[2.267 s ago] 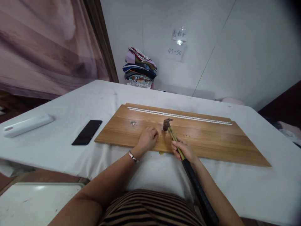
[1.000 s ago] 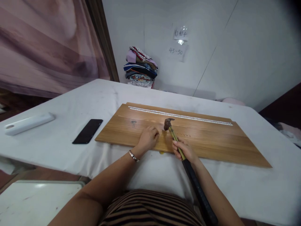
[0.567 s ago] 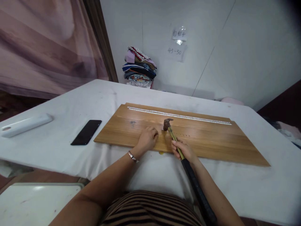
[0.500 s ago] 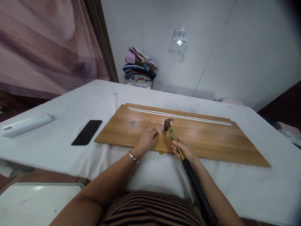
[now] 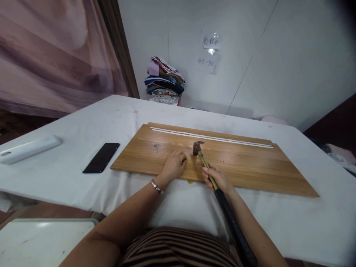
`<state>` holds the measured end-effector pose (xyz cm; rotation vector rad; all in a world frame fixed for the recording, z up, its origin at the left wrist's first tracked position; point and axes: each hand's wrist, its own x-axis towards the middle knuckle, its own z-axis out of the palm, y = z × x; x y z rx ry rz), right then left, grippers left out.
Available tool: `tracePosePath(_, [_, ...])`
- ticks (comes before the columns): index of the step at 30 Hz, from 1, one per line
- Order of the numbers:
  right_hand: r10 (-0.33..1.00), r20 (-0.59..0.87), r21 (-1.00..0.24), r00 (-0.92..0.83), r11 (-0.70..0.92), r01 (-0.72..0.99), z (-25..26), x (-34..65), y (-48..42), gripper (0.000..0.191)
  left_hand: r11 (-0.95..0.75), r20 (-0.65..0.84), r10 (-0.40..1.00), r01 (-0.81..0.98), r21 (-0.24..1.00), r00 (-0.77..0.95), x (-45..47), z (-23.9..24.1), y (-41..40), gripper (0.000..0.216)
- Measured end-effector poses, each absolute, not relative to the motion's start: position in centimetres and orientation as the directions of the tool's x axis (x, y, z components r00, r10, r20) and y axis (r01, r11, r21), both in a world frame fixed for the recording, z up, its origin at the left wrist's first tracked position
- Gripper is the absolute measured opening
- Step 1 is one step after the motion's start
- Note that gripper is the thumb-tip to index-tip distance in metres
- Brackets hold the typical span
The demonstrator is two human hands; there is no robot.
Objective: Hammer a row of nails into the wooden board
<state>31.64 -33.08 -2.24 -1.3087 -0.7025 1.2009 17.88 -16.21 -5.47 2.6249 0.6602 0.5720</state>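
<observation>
My right hand point(image 5: 217, 178) is wrapped round the neck of a claw hammer point(image 5: 204, 159), whose long black grip runs back past my forearm. Its rusty head is low, at or just above the wooden board point(image 5: 258, 167); whatever lies directly under it is hidden. To the left of the head, my left hand point(image 5: 175, 164) rests on the board with curled fingers, and nothing shows in them. A small pile of nails point(image 5: 157, 147) lies further left on the wood. A short row of small dark dots point(image 5: 219, 161) marks the board right of the hammer.
Two white measuring strips point(image 5: 211, 137) run along the board's far side. A black phone point(image 5: 101, 158) and a white long-handled object point(image 5: 30, 148) lie on the white-covered table point(image 5: 128, 115). Folded cloths point(image 5: 164, 81) are stacked at the wall. A white stool point(image 5: 47, 237) stands lower left.
The hammer head sits almost where it was, with only a very slight shift. Both hands keep their places on the board, and the whole view has drifted a little.
</observation>
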Motion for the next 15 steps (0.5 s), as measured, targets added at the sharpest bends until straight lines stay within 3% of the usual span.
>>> tracePosePath(15, [0.925,-0.242,-0.95,0.292,-0.165,-0.264,-1.96,31.6,-33.07,0.049,-0.827,0.293,0.513,0.373,0.421,0.807,17.95,-5.67,-16.12,0.018])
